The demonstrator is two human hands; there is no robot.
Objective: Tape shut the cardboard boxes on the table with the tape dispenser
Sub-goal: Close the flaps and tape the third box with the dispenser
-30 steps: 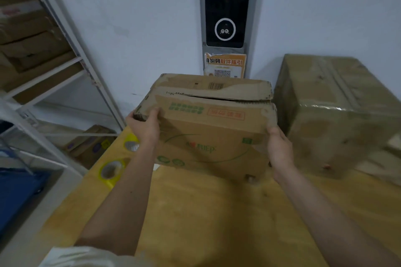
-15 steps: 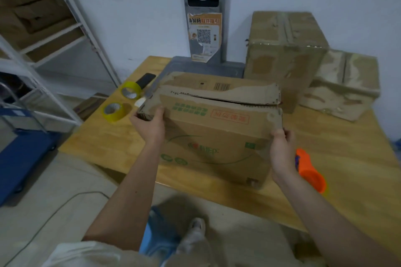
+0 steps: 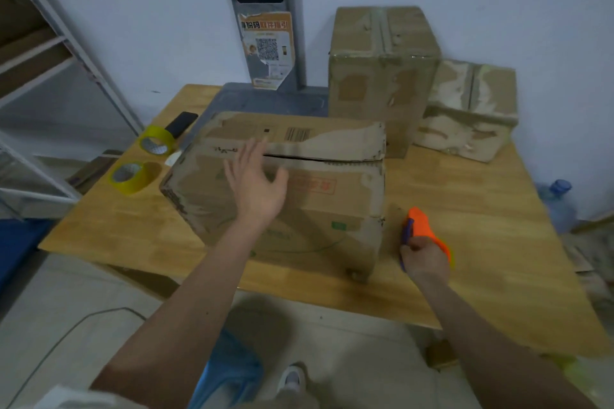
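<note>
while the left hand [image 3: 254, 184] hovers with fingers spread and relaxed over the big cardboard box [image 3: 282, 189], holding nothing, the right hand [image 3: 423, 257] curls around the orange tape dispenser [image 3: 423, 229] on the wooden table [image 3: 481, 242], just beside the box's right corner. the box sits near the table's front edge — its top flaps are folded down with a dark gap along the seam. two taped boxes stand behind it to the right — a tall one [image 3: 382, 70] and a lower one [image 3: 468, 109]. two yellow tape rolls [image 3: 133, 176] lie left of the box.
</note>
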